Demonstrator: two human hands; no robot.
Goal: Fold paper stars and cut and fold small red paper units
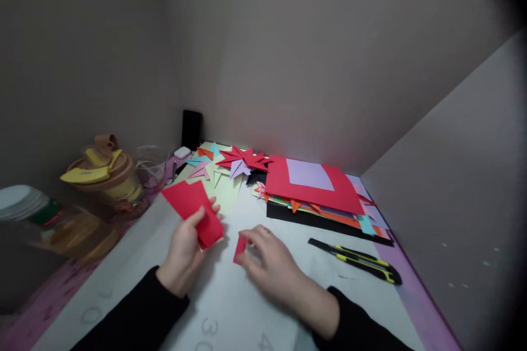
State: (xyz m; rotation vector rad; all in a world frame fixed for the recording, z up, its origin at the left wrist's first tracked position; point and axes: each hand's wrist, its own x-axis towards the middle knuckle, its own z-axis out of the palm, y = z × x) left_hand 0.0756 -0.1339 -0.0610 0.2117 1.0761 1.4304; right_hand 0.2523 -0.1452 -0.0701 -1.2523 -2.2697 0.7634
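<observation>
Two hands are seen at work with red paper, lower centre of the frame. By the left hand [184, 245], red sheets [190, 205] are held at a slant, the thumb laid across the front; the grip is closed on them, and a paler edge is seen underneath. By the right hand [272, 260], a small red piece [239, 250] is pinched between thumb and fingers, apart from the sheets. Step in hand judged to be the sorting or handling of single paper pieces; whether the small piece is folded cannot be told. For any next move, a light fingertip pinch seems called for, with the sheets kept together at left so that none slips loose.

Between the hands, only the white surface [247, 312] is seen, pencilled numerals along the bottom of the frame. Upper centre: pointed folded papers [242, 160] are heaped in several colours. Right of them, a large red sheet [274, 186] is topped by a lilac sheet [310, 174], with more coloured paper layered below.

Right of centre, a black and yellow cutter [357, 261] is noted near the right forearm; whether its blade is out cannot be made out. Rightward reach would be hampered there. Far left, a bottle [68, 230] and a brown-lidded cup [123, 175] are placed, well apart from both hands.
</observation>
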